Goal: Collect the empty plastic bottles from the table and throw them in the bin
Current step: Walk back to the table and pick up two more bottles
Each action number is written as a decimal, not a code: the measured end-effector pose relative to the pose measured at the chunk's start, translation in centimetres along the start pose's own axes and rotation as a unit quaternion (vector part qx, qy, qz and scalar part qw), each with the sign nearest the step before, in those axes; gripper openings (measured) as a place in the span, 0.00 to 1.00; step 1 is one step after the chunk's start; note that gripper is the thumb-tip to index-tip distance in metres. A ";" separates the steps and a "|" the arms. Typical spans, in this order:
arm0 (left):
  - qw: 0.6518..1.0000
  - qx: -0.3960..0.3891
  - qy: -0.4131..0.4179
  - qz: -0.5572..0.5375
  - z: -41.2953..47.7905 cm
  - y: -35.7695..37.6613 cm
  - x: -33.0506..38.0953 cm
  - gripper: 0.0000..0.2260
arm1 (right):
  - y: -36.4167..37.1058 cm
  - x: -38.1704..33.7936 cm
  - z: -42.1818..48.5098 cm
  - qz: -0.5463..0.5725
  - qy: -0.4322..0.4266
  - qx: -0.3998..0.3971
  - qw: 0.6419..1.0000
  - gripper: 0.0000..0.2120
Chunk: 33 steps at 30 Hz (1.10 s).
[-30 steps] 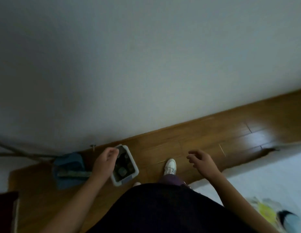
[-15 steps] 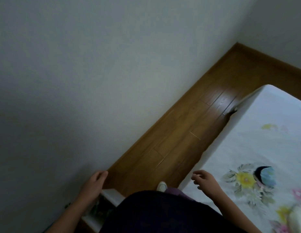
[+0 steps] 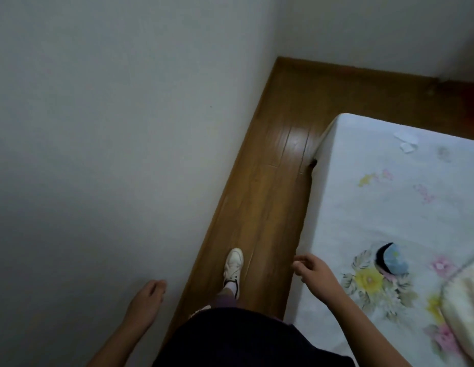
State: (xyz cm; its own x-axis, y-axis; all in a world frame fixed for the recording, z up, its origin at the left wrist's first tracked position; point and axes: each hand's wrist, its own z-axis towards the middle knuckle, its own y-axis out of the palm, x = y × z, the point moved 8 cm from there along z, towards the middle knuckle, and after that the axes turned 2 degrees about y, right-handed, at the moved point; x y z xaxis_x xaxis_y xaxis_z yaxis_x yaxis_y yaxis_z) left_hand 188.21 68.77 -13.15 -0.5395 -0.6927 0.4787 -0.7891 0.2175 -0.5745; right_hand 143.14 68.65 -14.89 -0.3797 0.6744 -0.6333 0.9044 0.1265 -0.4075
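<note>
A wooden floor (image 3: 267, 197) runs between a white wall (image 3: 111, 128) and a bed (image 3: 389, 207) with floral sheets; a white shoe (image 3: 233, 263) stands on it.

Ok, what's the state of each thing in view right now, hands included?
left hand: holds nothing, fingers loosely curled, in front of the wall.
right hand: holds nothing, fingers loosely curled, at the edge of the bed sheet.
white shoe: worn on a foot, on the wooden floor.
bed sheet: spread flat, a few small items lying on it.
</note>
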 end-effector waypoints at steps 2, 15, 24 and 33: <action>0.999 -0.022 0.018 0.016 3.9 0.1 4.2 0.11 | -0.7 0.5 1.6 0.011 0.038 0.015 0.999 0.13; 0.961 -0.179 0.181 0.105 20.9 5.7 37.0 0.13 | -7.2 1.2 6.7 0.183 0.245 0.168 0.937 0.08; 0.965 -0.164 0.166 0.122 30.8 8.6 50.6 0.14 | -17.5 -6.1 22.0 0.228 0.249 0.157 0.928 0.07; 0.986 -0.095 0.121 0.064 38.6 9.6 63.5 0.14 | -32.5 -26.0 42.3 0.081 0.099 0.084 0.988 0.07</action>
State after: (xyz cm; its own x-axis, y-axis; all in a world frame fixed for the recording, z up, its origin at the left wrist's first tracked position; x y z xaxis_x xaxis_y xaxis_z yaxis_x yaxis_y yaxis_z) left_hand 157.72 0.33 -13.95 -0.6738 -0.4728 0.5678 -0.7389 0.4329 -0.5164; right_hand 115.34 16.23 -13.04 -0.1726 0.8070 -0.5648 0.8991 -0.1052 -0.4250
